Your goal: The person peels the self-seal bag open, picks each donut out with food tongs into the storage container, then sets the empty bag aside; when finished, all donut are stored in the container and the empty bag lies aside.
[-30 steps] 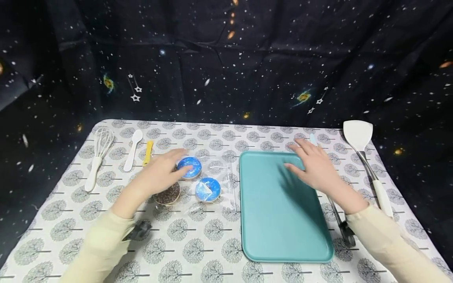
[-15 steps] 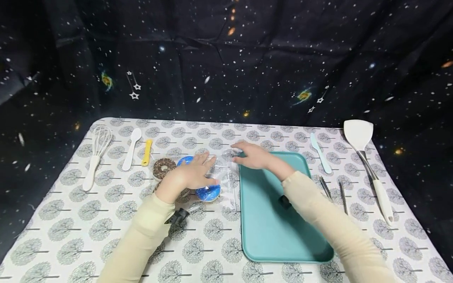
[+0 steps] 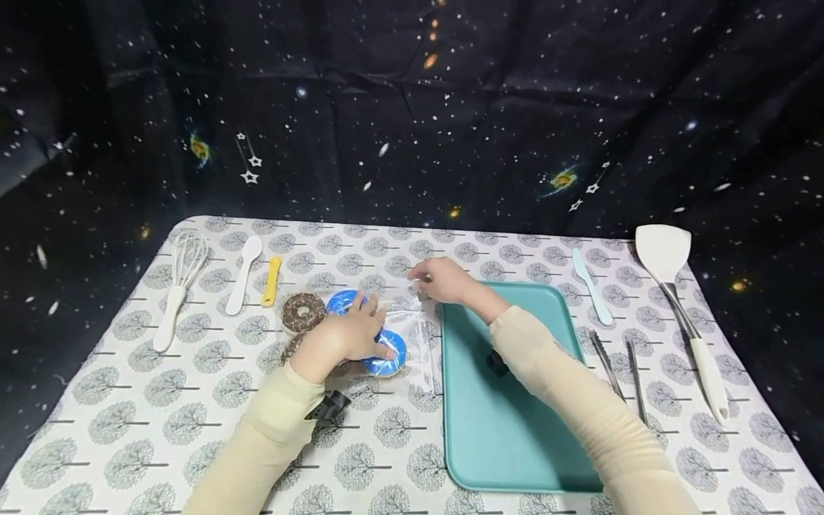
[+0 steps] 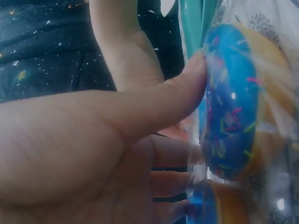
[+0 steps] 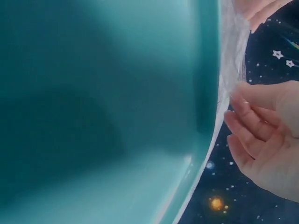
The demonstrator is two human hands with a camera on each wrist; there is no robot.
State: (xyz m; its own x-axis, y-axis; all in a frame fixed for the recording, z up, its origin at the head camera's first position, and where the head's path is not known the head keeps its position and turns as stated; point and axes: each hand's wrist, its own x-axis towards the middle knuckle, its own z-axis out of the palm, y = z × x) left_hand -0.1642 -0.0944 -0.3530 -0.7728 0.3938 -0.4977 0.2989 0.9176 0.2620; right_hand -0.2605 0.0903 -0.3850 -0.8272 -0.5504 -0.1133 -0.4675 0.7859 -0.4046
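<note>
A clear plastic bag (image 3: 417, 325) lies flat left of the tray, holding doughnuts with blue and with brown icing. My left hand (image 3: 345, 335) rests on it with fingers spread, partly hiding a brown doughnut (image 3: 292, 347). In the left wrist view the thumb touches the side of a blue doughnut (image 4: 231, 102) with sprinkles, through the plastic. At the far right corner of the bag, my right hand (image 3: 444, 280) pinches its edge. The right wrist view shows that thumb and forefinger together at the thin film (image 5: 233, 51), the other fingers loosely curled.
A teal tray (image 3: 515, 429) lies under my right forearm. Tongs (image 3: 637, 383), a light blue knife (image 3: 592, 286) and a white turner (image 3: 669, 272) lie to its right. At the left are a whisk (image 3: 177, 293), a white spoon (image 3: 244, 275) and a yellow-handled utensil (image 3: 272, 281).
My right hand has come leftward across the tray to the bag's far corner, and its fingers have closed on the film. My left hand has shifted right and settled over the doughnuts.
</note>
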